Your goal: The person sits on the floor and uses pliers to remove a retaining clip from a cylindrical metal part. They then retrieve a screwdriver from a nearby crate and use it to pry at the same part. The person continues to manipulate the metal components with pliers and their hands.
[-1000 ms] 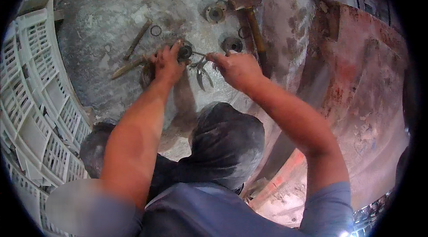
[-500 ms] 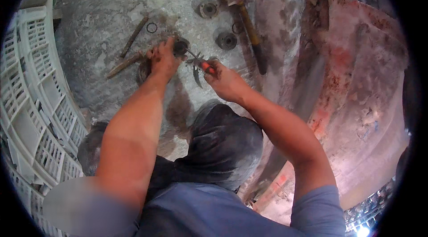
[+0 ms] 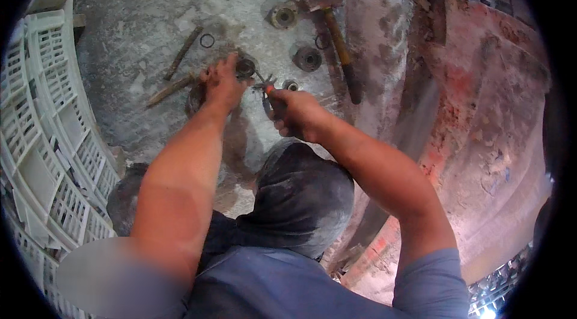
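Observation:
My left hand (image 3: pixel 221 83) presses down on a round metal part (image 3: pixel 245 67) lying on the dusty concrete floor (image 3: pixel 150 12). My right hand (image 3: pixel 296 113) grips a pair of pliers (image 3: pixel 264 86) with red handles. The pliers' tips point up and left at the round part beside my left fingers. A small ring-shaped metal piece (image 3: pixel 291 85) lies just right of the pliers. My dark-trousered knee (image 3: pixel 303 199) sits below both hands.
A hammer (image 3: pixel 334 36) with a wooden handle lies at upper right beside two round bearing-like parts (image 3: pixel 282 17) (image 3: pixel 308 58). Two metal rods (image 3: pixel 183 53) (image 3: pixel 170 90) and a thin ring (image 3: pixel 207 41) lie at upper left. White plastic crates (image 3: pixel 42 133) line the left. A reddish curved metal body (image 3: pixel 481 133) fills the right.
My right hand has drawn back toward me and closed around the pliers' handles. My left hand has stayed on the round part.

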Demonstrator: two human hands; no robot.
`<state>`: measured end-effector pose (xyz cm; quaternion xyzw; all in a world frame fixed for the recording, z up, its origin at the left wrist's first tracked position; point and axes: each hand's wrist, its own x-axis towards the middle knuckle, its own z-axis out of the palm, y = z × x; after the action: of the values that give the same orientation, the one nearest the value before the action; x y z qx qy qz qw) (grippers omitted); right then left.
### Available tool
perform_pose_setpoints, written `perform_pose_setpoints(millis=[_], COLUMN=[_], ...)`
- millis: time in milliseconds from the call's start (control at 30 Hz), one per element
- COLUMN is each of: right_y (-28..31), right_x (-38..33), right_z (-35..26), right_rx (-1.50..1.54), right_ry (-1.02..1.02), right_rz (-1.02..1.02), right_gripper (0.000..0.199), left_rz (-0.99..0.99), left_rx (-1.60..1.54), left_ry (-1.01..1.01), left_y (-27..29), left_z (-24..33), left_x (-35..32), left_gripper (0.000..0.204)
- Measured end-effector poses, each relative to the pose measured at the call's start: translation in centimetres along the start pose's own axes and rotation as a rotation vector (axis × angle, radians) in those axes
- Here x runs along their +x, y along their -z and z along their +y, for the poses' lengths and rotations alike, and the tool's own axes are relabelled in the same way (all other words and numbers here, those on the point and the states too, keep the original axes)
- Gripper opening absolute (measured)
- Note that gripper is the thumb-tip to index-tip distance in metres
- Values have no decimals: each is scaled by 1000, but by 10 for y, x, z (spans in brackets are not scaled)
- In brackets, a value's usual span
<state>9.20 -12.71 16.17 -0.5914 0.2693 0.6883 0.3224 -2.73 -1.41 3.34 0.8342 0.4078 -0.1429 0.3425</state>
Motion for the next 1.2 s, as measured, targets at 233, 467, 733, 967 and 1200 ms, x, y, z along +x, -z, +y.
perform_pose_setpoints(millis=[233, 467, 733, 967, 1200], right_y=[-39, -64, -63, -48, -3], right_x=[-2, 23, 16, 5, 8], right_z=[-13, -5, -14, -31, -40], right_rx=[243, 304, 145, 1, -174], right_ry=[-94, 21, 23, -54, -87], right_rz=[84, 69, 92, 50, -72], right_gripper=[13, 15, 17, 21, 24], left_rz=[-16, -103, -120, -126, -107], left_rx=[-19, -8, -102, -27, -37], left_ry=[-5, -2, 38, -12, -16], left_y=[-2, -4, -9, 7, 5], left_z=[-4, -9, -10, -5, -1], left_x=[0, 9, 8, 1, 2], left_gripper=[73, 74, 72, 71, 74])
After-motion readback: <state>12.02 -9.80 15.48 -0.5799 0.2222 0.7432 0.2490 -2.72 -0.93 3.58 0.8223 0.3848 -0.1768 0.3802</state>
